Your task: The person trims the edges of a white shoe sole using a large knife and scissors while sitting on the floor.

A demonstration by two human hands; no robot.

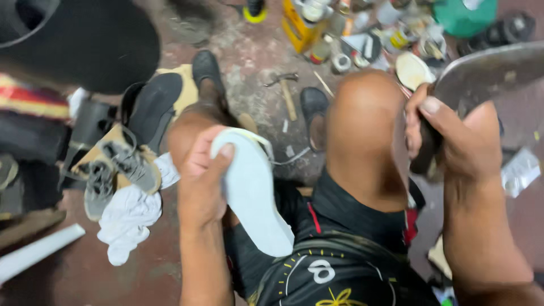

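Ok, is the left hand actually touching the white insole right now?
Touching. The head view shows the left hand wrapped around the white insole, thumb pressed on its upper edge and fingers behind it, with no gap between them.

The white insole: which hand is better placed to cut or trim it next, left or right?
Probably the right. The right hand already grips the handle of the broad metal blade, raised beside the knee. The left hand is occupied holding the white insole, so it can only steady it.
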